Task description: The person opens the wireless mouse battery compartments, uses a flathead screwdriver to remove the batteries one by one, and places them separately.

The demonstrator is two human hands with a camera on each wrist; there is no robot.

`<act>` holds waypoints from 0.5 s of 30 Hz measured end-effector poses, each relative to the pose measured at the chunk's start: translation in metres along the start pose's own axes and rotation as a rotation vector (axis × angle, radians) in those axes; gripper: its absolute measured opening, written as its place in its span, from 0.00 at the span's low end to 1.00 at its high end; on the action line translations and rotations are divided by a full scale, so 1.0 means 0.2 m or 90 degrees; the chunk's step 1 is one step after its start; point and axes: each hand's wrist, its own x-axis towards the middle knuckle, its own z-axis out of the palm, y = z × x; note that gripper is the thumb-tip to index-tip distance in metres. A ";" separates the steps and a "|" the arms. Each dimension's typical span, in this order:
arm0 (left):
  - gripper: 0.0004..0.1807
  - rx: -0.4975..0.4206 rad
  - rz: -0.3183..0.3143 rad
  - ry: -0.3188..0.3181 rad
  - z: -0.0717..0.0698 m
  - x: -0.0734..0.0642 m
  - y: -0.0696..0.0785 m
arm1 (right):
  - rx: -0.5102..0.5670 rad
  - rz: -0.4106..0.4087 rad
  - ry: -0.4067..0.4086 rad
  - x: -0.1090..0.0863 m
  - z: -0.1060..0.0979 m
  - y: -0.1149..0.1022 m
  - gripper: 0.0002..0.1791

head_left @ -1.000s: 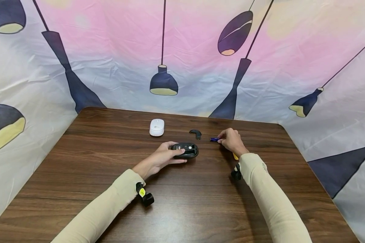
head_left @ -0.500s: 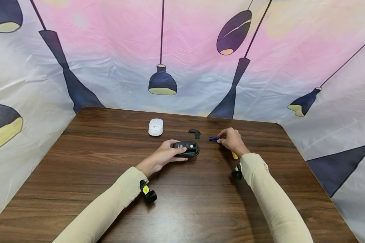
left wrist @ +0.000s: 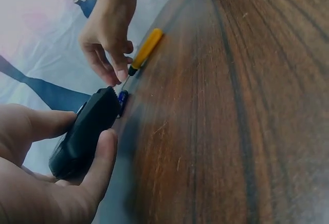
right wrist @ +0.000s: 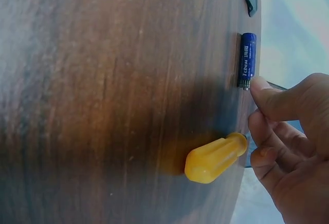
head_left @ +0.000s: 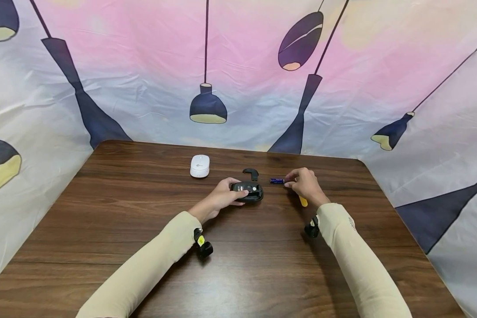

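Nearest, two cream sleeves (head_left: 151, 260) are stretched over a dark brown wood-grain surface (head_left: 238, 274), and a small black camera (head_left: 204, 249) is worn at the left wrist. A screwdriver with a yellow handle (right wrist: 213, 160) is laid on the surface below the right hand (head_left: 305, 183). Farther in, left of it, an oval black computer mouse (head_left: 249, 197) is gripped by the left hand (head_left: 221, 194); its fingers are clamped on the left part, and the underside is turned up with an open slot exposed. The right hand's fingers are loosely bent, thumb and forefinger apart; the thumb is held at the right end of a blue cylindrical battery (right wrist: 248, 57) lying on the surface, and whether it is touched cannot be told. Beyond, a curved black plastic cover (head_left: 252, 173) and, farther left, a rounded white computer mouse (head_left: 200, 168) are set down before a lamp-printed pastel cloth (head_left: 159, 79).
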 end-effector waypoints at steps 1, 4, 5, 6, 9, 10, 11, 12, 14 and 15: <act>0.27 0.005 0.001 0.001 0.00 0.00 0.00 | -0.001 0.000 0.001 0.00 0.00 0.00 0.12; 0.27 0.022 0.009 0.005 0.01 0.02 0.00 | 0.000 0.001 0.004 0.00 0.00 0.00 0.12; 0.27 0.026 0.011 0.006 0.01 0.02 0.00 | -0.001 0.001 0.005 -0.01 -0.01 0.00 0.12; 0.27 0.031 0.013 0.008 0.02 0.02 0.00 | 0.000 0.001 0.006 -0.01 -0.01 0.00 0.12; 0.27 0.056 0.022 0.015 0.02 0.03 0.00 | 0.003 -0.002 0.006 -0.01 -0.01 0.01 0.12; 0.27 0.067 0.024 0.017 0.03 0.03 0.00 | 0.004 -0.002 0.005 -0.01 -0.01 0.01 0.13; 0.26 0.075 0.026 0.019 0.03 0.03 0.00 | 0.006 -0.002 0.004 -0.01 -0.01 0.01 0.13; 0.26 0.086 0.027 0.021 0.03 0.03 0.00 | 0.009 -0.002 0.003 -0.01 -0.01 0.01 0.13; 0.26 0.107 0.027 0.024 0.03 0.03 0.00 | 0.011 -0.002 0.002 -0.02 -0.01 0.01 0.13; 0.26 0.115 0.028 0.024 0.04 0.03 0.00 | 0.012 -0.001 0.002 -0.02 -0.02 0.00 0.13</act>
